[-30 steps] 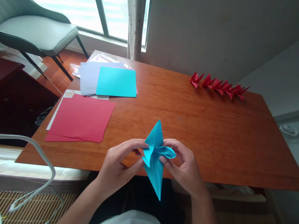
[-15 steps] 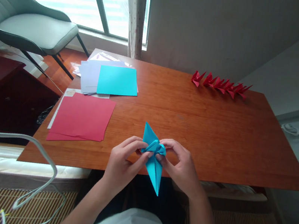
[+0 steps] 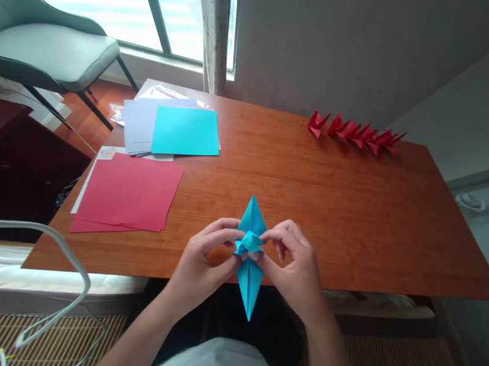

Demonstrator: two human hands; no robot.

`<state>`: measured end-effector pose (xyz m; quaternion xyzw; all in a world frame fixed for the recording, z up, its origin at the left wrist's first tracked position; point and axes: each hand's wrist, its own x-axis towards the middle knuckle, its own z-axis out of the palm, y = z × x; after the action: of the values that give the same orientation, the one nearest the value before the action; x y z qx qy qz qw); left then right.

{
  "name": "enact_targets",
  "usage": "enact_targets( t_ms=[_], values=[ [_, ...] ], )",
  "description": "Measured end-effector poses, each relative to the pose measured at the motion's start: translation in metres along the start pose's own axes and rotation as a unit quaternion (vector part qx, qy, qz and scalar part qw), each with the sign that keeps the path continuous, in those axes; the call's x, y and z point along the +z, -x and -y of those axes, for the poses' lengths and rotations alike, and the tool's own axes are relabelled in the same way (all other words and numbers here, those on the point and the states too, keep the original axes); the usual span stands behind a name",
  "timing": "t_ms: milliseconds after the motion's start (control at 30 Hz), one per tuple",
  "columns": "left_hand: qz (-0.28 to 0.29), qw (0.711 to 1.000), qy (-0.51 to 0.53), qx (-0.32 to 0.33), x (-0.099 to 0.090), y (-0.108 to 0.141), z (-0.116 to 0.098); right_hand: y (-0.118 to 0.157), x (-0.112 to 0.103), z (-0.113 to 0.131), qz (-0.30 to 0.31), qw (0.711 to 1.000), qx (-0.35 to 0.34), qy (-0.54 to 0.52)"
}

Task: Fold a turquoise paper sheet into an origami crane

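A folded blue paper piece [image 3: 249, 283] is held above the table's front edge, one long point aimed away and the other toward my body. Its middle is a small raised, folded part. My left hand [image 3: 210, 252] pinches that middle from the left with thumb and forefinger. From the right, my right hand [image 3: 290, 261] pinches it the same way, its other fingers curled. Both thumbs meet close together at the near side of the middle.
Red sheets [image 3: 129, 192] lie at the table's left, with a blue sheet [image 3: 188, 131] on pale papers [image 3: 137, 123] behind them. Several red folded paper figures [image 3: 359, 133] stand in a row along the back edge of the wooden table [image 3: 358, 226]. A chair [image 3: 52, 50] is beyond the left side.
The blue piece has turned so its far point leans less to the left, and its middle looks more compact. My right fingers have shifted on it. The whole view has moved slightly.
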<state>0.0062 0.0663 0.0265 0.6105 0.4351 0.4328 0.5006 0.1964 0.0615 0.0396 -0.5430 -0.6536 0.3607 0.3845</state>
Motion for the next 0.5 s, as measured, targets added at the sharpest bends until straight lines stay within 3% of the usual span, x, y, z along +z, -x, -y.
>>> enact_targets(
  t_ms=[133, 267, 433, 500],
  values=[
    [0.030, 0.999, -0.008, -0.007, -0.001, -0.002, -0.004, 0.001, -0.001, 0.008, 0.047, 0.998, 0.021, -0.029],
    [0.018, 1.000, 0.000, -0.010, -0.002, -0.004, -0.006, 0.003, -0.006, 0.011, 0.058, 0.998, 0.006, -0.022],
    [0.048, 0.998, 0.029, -0.041, -0.006, -0.004, -0.004, -0.008, -0.026, 0.021, 0.040, 0.995, -0.087, 0.040],
    [0.071, 0.994, 0.060, -0.060, -0.008, -0.004, -0.002, -0.020, -0.034, 0.030, 0.075, 0.984, -0.153, 0.055]
  ],
)
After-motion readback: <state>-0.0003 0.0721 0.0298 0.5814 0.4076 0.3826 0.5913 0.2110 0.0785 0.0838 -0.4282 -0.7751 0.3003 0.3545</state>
